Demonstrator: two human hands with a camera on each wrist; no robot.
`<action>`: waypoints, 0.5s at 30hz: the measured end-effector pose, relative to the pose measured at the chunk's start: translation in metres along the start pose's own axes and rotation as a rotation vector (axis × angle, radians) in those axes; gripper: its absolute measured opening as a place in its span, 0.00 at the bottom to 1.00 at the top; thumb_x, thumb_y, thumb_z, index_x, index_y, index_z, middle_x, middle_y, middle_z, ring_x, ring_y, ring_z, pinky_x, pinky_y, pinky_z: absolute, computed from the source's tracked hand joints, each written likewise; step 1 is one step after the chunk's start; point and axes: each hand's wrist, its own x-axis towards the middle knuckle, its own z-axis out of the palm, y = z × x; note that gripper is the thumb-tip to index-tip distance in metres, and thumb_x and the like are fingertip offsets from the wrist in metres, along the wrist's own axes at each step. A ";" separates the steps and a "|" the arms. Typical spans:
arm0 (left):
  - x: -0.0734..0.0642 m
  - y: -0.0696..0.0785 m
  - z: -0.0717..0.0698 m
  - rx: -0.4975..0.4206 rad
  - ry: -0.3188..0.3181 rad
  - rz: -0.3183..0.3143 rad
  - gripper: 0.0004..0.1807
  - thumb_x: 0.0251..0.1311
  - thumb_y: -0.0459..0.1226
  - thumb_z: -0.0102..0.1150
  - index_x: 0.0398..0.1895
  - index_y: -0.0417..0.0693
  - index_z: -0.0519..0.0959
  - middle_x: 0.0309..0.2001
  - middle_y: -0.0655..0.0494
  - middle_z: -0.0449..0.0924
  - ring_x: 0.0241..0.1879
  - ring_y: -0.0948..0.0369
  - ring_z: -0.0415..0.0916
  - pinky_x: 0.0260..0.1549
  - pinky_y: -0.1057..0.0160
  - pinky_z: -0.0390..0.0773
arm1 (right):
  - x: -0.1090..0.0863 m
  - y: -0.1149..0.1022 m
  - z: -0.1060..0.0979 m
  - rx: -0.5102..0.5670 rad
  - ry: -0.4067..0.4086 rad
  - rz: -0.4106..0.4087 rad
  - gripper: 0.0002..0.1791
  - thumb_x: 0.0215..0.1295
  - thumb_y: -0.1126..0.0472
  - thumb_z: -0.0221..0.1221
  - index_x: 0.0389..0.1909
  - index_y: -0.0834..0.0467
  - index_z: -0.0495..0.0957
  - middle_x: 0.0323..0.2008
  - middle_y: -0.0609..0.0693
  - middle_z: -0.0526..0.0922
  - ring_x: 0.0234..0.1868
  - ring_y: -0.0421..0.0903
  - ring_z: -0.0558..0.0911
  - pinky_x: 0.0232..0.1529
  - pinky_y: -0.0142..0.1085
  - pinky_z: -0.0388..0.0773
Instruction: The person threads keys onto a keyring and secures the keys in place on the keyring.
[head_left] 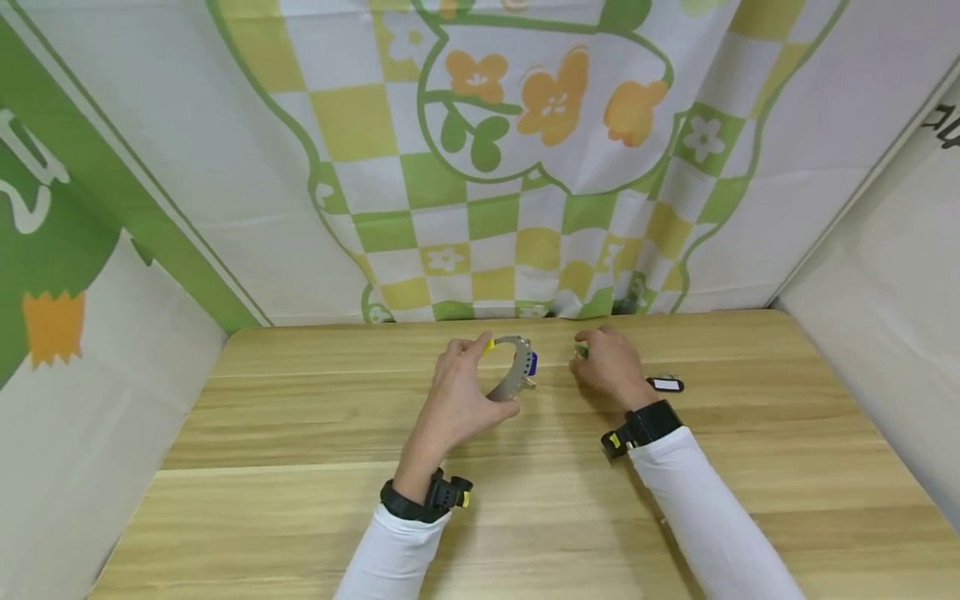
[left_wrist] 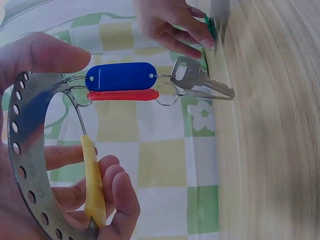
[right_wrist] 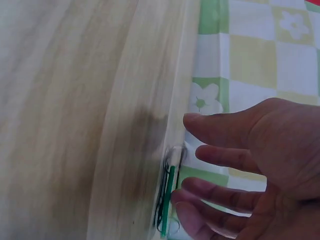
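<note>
My left hand (head_left: 461, 400) grips a flat metal ring (head_left: 517, 375) with a row of holes along its band. From the ring hang a blue key tag (left_wrist: 122, 76) with a key (left_wrist: 187, 75), and a red key tag (left_wrist: 122, 95) whose key is partly hidden behind the first. A yellow tag (left_wrist: 92, 175) also sits on the ring, by the left fingers. Over the table's far part, my right hand (head_left: 609, 362) has its fingers spread beside a green key tag (right_wrist: 168, 200); whether a fingertip touches it, I cannot tell.
A black tag with a white label (head_left: 666, 384) lies on the wooden table (head_left: 300, 433), right of my right wrist. A patterned curtain (head_left: 510, 208) hangs behind the table's far edge, and white fabric (head_left: 885, 292) closes in the right side.
</note>
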 end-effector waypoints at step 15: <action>0.000 -0.003 0.001 0.027 0.008 0.021 0.54 0.39 0.41 0.81 0.74 0.39 0.66 0.63 0.37 0.69 0.61 0.40 0.67 0.55 0.41 0.74 | 0.007 -0.002 0.007 0.018 0.016 0.011 0.11 0.58 0.72 0.61 0.39 0.66 0.88 0.45 0.64 0.86 0.49 0.64 0.82 0.50 0.53 0.79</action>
